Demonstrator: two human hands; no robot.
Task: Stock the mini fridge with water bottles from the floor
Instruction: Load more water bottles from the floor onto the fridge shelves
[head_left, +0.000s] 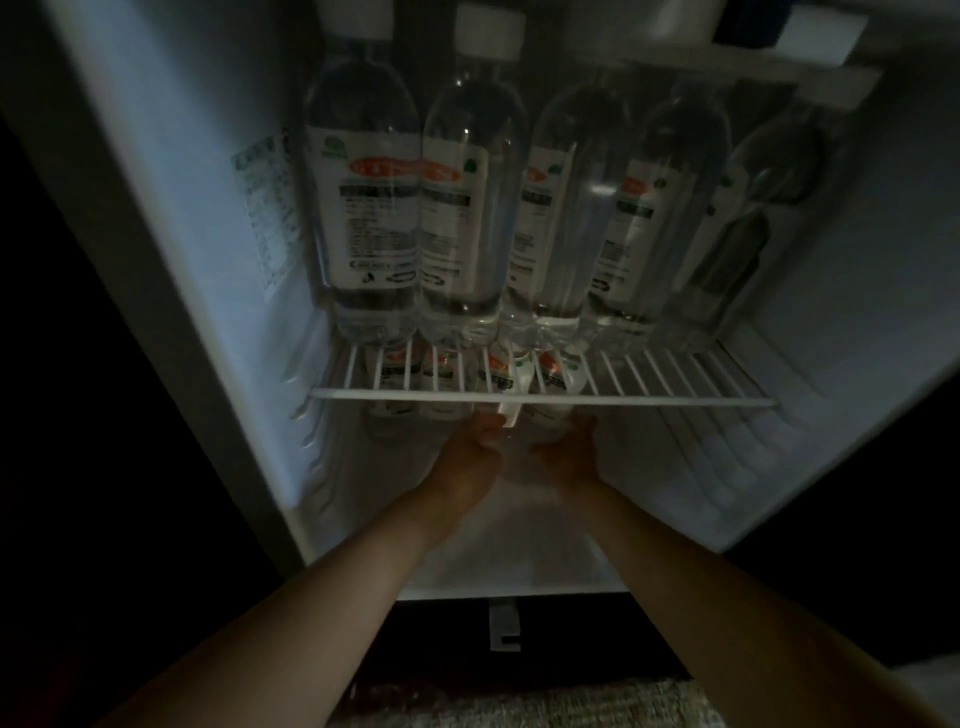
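Reaching into the open white mini fridge (171, 218), you are working both bare arms under the white wire shelf (543, 395). Your left hand (480, 441) and your right hand (569, 441) are sitting close together in the lower compartment, just below the shelf's front bar. Between them a clear plastic water bottle with a white and orange label (519, 415) is showing as a pale shape; both hands are appearing to close on it from either side, though dim light and the shelf bar are hiding the fingertips, so you cannot tell the exact grip.

Further bottles of the same kind are lying or standing in the lower compartment behind the hands; their labels are showing through the shelf wires, but their posture is not readable.

On the wire shelf, a row of five upright clear water bottles (470, 208) is standing side by side, touching or nearly so, filling the back from the left wall to the right. The rightmost one is sitting in shadow. A white printed sticker (265, 208) is showing on the left inner wall. A patch of pale woven rug (571, 701) is showing on the floor below the fridge.
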